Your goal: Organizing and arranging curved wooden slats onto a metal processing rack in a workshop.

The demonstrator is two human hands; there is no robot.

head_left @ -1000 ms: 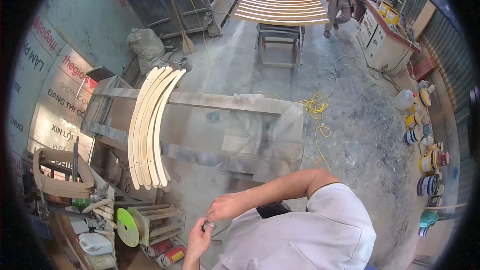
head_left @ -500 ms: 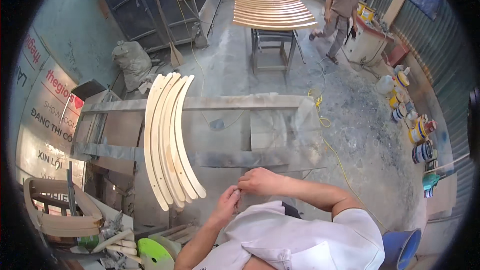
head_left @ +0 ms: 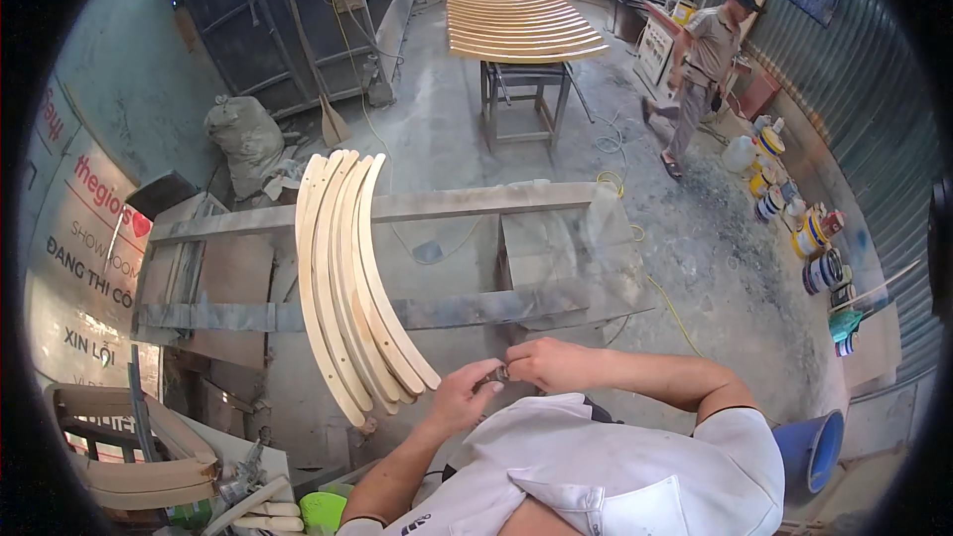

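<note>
My left hand (head_left: 464, 399) is curled around a small dark object (head_left: 493, 374), too small to name. From the other side, the closed fingers of my right hand (head_left: 544, 363) meet that same object. Both hands are close together in front of my chest. Just left of them, a bundle of curved pale wooden slats (head_left: 328, 288) lies across a rail frame (head_left: 447, 313), its near ends beside my left hand. Small dark holes show in some slats.
Beyond the frame, a stand (head_left: 521, 104) carries a row of glossy brown curved slats (head_left: 521, 15). A person (head_left: 700, 69) walks at the right, near several paint cans (head_left: 809, 233). A blue bin (head_left: 809, 452) stands near my right arm; a yellow cable (head_left: 675, 313) crosses the floor.
Both hands have shifted a little right, and the small dark object now shows between them. The other person has stepped nearer, toward the paint cans. My view has turned slightly.
</note>
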